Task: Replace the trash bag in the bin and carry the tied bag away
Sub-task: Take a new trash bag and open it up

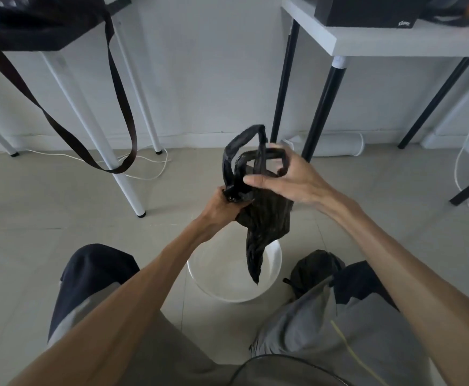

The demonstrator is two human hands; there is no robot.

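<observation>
A: Where's the fresh bag [266, 215] sitting right now?

B: It's hanging in the air over the white bin [273, 256]. Long axis is running near vertical, handle loops pointing up, bottom corner pointing down into the bin's mouth.

A: Hands?

B: Left hand [222, 203] is clenching the gathered plastic below one handle loop. Right hand [289, 179] is pinching the other loop, fingers curled through it, thumb sticking out to the left.

A: Touching the bin?

B: Tip is dangling inside the rim area, probably not touching the wall; hard to be sure from this angle.

A: And the old one?

B: The tied bag [315, 270] is lying on the floor [60, 218] just right of the bin, beside the person's right knee [358, 277].
</observation>
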